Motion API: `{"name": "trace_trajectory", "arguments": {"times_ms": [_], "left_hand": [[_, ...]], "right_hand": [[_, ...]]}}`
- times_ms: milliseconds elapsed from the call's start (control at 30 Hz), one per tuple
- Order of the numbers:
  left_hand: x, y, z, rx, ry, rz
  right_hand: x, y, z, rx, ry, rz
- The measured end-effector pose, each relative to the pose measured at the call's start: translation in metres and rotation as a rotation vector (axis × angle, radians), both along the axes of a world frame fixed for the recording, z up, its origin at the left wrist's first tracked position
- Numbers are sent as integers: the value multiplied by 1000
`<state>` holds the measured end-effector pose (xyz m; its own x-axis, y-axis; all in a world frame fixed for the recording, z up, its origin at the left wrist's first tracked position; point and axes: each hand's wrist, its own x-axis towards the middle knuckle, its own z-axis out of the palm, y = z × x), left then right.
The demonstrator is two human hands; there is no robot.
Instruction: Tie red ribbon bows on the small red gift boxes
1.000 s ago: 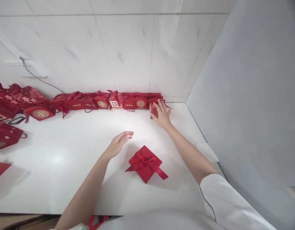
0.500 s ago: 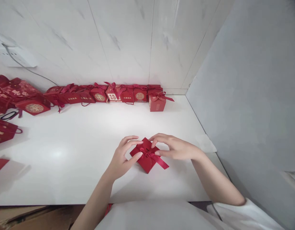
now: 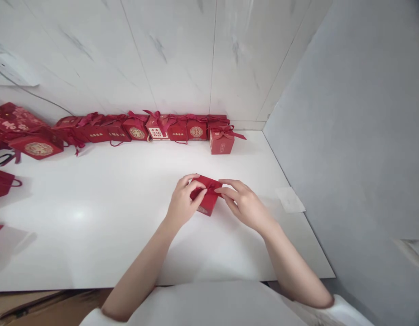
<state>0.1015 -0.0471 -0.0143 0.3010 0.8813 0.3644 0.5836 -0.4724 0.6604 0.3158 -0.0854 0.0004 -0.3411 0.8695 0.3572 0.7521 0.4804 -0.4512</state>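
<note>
A small red gift box (image 3: 209, 207) stands on the white table between my hands, with a gold print on its front face. On its top lies a dark red ribbon (image 3: 212, 185) tied at the middle. My left hand (image 3: 184, 199) is over the box's left side, thumb and index finger pinched at the ribbon. From the right, my right hand (image 3: 245, 203) reaches in, with thumb and fingertips closed at the ribbon's right part. The fingers partly hide the bow and its ends.
Along the wall runs a row of red gift boxes (image 3: 137, 131) with ribbons. One box (image 3: 221, 144) stands in front of the row's right end. More red boxes (image 3: 37, 144) sit at the left. A white paper (image 3: 291, 199) lies by the right wall. A cable (image 3: 32, 94) hangs at left.
The box has moved away from me and turned, so its printed front shows. Both hands went with it, and their fingertips have closed in on the ribbon. The camera view shifted slightly.
</note>
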Motion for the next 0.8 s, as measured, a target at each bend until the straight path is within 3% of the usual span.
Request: {"name": "trace_trajectory", "arguments": {"times_ms": [133,233,433,667,800], "left_hand": [[4,8,-11,-67,-210,39],[5,4,-14,-86,-261,64],[4,2,-11,-120,-271,27],[8,4,-14,-86,-226,14],[1,-5,0,48,-120,44]], "right_hand": [[-1,2,-11,44,18,-5],[-4,3,-21,62,64,-21],[-9,3,-31,75,60,-38],[-12,2,-29,133,34,70],[-10,-4,-31,116,93,67]]}}
